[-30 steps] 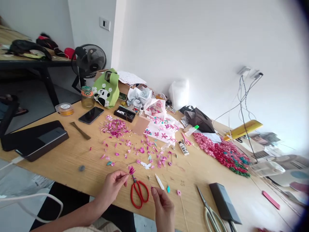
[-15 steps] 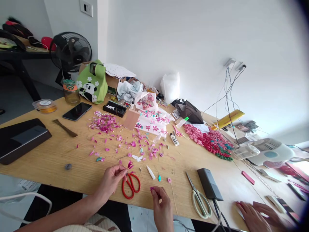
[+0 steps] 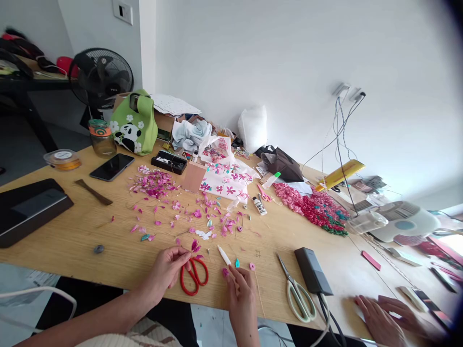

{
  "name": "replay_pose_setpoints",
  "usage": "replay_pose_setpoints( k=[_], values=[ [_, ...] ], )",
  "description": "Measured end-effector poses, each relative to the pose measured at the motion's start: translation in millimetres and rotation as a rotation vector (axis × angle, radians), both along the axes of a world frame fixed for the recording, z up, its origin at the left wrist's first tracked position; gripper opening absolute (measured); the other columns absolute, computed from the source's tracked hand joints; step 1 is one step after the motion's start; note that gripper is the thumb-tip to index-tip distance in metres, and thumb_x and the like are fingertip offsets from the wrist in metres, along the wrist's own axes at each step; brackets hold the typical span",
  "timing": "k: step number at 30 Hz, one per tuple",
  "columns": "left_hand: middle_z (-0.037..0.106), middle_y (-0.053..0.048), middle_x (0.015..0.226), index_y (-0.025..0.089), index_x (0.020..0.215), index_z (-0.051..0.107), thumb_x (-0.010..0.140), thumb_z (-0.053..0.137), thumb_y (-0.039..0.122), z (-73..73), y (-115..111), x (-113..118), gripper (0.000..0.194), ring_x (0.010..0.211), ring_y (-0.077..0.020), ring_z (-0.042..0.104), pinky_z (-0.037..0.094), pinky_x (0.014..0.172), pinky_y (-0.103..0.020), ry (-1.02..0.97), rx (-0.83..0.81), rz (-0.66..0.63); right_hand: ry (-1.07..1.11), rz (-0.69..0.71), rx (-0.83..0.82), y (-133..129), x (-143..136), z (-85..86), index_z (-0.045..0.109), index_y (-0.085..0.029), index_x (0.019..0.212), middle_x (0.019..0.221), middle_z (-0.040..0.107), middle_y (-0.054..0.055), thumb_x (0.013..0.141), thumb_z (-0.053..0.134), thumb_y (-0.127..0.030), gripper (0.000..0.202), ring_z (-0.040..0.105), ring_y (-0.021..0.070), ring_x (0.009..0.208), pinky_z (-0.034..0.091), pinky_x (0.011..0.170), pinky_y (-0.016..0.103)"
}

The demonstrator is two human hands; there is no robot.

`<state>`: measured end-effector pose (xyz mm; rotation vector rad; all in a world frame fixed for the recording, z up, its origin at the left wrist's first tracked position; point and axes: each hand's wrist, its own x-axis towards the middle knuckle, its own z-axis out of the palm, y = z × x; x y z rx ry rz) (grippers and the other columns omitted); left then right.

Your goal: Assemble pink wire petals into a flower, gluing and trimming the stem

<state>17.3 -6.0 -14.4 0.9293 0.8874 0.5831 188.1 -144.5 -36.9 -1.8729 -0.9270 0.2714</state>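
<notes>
My left hand (image 3: pixel 172 264) is closed, thumb and forefinger pinching a small magenta petal flower (image 3: pixel 196 246) at its base. Red-handled scissors (image 3: pixel 195 277) lie right by those fingertips, their blades hidden behind the hand. In my right hand (image 3: pixel 241 288) a magenta petal (image 3: pixel 225 272) sticks out from the closed fingers. Those fingers reach the lower end of a slim white tube (image 3: pixel 224 255); whether they grip it I cannot tell. Close by are a teal leaf piece (image 3: pixel 237 263) and a pink ring (image 3: pixel 252 266) with a thread.
Loose pink petals (image 3: pixel 197 213) scatter beyond my hands, with a petal heap (image 3: pixel 154 183) behind. Pale-handled scissors (image 3: pixel 298 294) and a grey box (image 3: pixel 313 271) with cables lie to the right. A co-worker's hands (image 3: pixel 383 315) rest at far right. A phone (image 3: pixel 112 166) lies left.
My right hand has moved slightly up to the lower end of the white tube, the petal still in its fingers. My left hand keeps its pinch on the flower.
</notes>
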Motion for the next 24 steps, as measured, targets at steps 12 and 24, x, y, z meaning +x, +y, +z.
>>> replay_pose_setpoints(
  k=[12, 24],
  values=[
    [0.056, 0.005, 0.052, 0.014, 0.076, 0.064, 0.076, 0.064, 0.043, 8.2, -13.3, -5.1, 0.029, 0.031, -0.0005, 0.022, 0.01, 0.032, -0.019, -0.071, -0.025, -0.312, 0.706, 0.345, 0.137, 23.5, -47.7, 38.7, 0.05, -0.026, 0.128, 0.113, 0.061, 0.009, 0.064, 0.081, -0.035, 0.071, 0.062, 0.0184, 0.079, 0.052, 0.072, 0.034],
    [0.055, 0.004, 0.051, 0.015, 0.065, 0.06, 0.072, 0.066, 0.047, 22.9, -14.0, -18.2, 0.034, 0.031, -0.002, 0.029, 0.014, 0.033, -0.02, 0.004, -0.061, -0.592, 0.728, 0.385, 0.037, 26.0, -50.2, 33.9, 0.064, -0.016, 0.098, 0.076, 0.064, 0.002, 0.065, 0.079, -0.041, 0.044, 0.057, 0.0135, 0.066, 0.045, 0.06, 0.024]
  ],
)
